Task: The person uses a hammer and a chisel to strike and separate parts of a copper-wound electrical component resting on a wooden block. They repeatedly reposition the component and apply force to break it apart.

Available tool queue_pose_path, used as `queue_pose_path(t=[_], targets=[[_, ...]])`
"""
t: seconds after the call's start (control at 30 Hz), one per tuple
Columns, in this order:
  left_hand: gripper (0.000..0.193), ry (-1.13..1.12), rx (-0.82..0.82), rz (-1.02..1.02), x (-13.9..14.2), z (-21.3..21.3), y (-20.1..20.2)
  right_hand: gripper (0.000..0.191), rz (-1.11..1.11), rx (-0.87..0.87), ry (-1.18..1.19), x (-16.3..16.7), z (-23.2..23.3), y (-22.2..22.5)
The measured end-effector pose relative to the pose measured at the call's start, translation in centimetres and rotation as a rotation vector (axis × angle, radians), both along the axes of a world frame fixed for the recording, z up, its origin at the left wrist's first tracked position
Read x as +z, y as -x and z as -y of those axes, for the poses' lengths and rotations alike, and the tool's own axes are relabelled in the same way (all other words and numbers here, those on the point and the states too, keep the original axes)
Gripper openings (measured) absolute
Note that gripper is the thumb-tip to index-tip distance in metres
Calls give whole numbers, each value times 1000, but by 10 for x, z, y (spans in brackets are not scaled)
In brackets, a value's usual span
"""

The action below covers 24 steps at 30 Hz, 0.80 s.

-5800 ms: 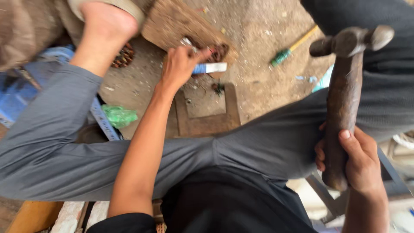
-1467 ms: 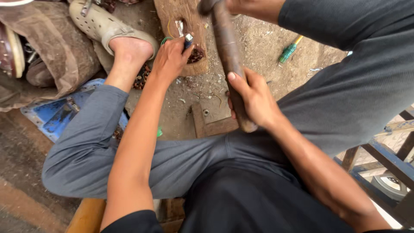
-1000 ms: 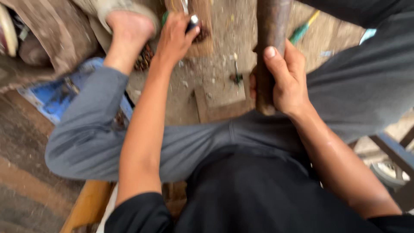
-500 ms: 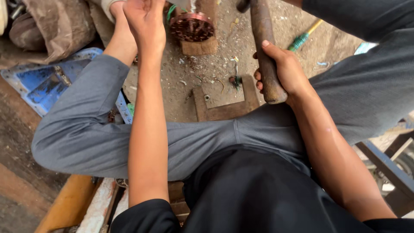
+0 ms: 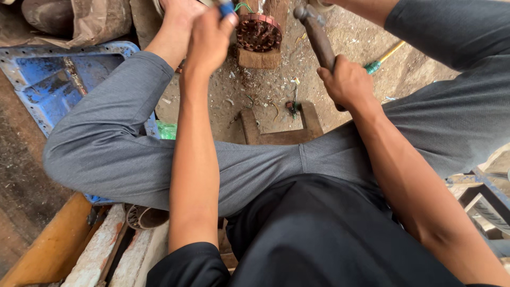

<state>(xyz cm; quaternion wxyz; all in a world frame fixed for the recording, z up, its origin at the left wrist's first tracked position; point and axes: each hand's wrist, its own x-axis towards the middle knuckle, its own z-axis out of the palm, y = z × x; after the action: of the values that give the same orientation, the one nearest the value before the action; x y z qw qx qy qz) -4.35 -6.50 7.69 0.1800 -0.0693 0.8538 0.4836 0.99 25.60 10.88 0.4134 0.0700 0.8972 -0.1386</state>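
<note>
My left hand is closed around a blue-handled tool at the top of the view, its tip hidden past the frame edge, just left of a rusty round slotted metal core. The core rests on a wooden block. My right hand grips the wooden handle of a hammer, whose head points up toward the core. Both forearms reach forward over my crossed legs in grey trousers.
A square wooden frame lies on the dirt floor between my knees, with wire scraps near it. A blue metal tray sits at left, a yellow-and-green screwdriver at right. Sacking lies top left; planks and a metal frame sit near my seat.
The view has shifted so the core and block sit higher. The hammer has swung from upright toward the core. My left hand stays on the tool beside it.
</note>
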Motion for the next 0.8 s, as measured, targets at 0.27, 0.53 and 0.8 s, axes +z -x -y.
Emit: queue_pose_path(t=[0.27,0.53,0.8], targets=[[26,76,-616,399,23,-73,-24,63,-42,26,719,-3,11,7],[20,-138,-240,76,-2,-71,-30,27,-35,60,427,7,26,7],[53,338,-295,-222,-31,-29,11,19,-184,-175,696,5,36,7]])
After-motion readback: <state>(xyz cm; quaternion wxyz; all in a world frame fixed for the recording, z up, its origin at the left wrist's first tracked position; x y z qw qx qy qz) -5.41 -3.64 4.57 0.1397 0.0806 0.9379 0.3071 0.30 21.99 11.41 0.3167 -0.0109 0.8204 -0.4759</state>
